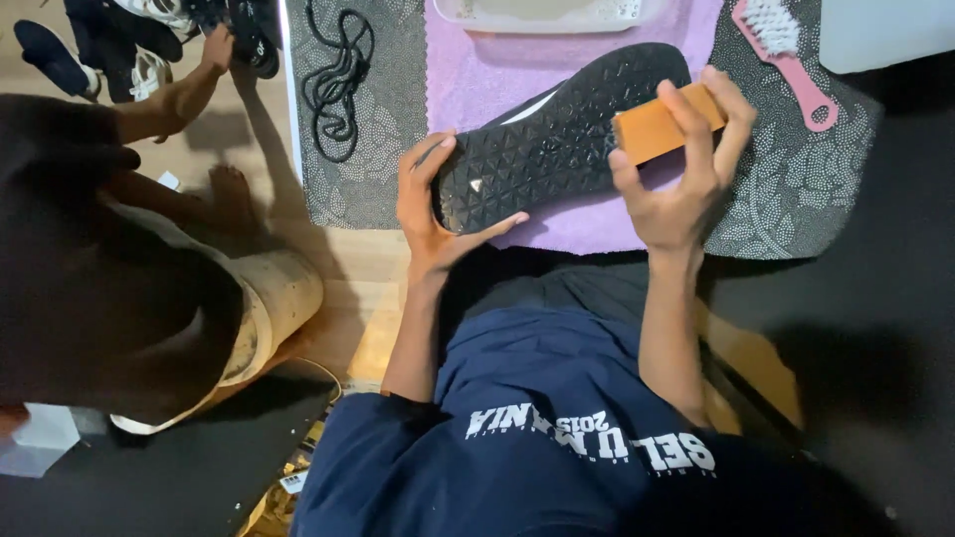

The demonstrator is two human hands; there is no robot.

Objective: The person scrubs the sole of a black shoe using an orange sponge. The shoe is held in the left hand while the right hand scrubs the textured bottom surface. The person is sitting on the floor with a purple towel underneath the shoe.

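Shoe: I hold a black shoe [562, 134] upside down, so its sole faces me. The sole is bumpy, covered in little triangles. It hangs just over the pink towel.
Left hand: my left hand [430, 204] wraps around the heel end, thumb under, fingers on top.
Right hand: my right hand [686, 169] is closed on an orange block [659, 126]. The block is flat and smooth, like a small brick. It touches the sole near the toe end.
Towel: the pink towel [477, 75] looks soft and fuzzy. It lies on a grey mat [796, 189] with dotted leaf shapes.
Laces: black laces [336, 80] lie in a curly pile on the mat, left of the towel.
Brush: a pink brush [786, 55] with white bristles lies on the mat, to the right.
Tray: a pale tray [547, 15] sits at the top edge of the towel.
Other person: someone in dark clothes sits at my left, with one hand [214, 45] reaching to dark shoes [149, 40] on the wooden floor [353, 264].
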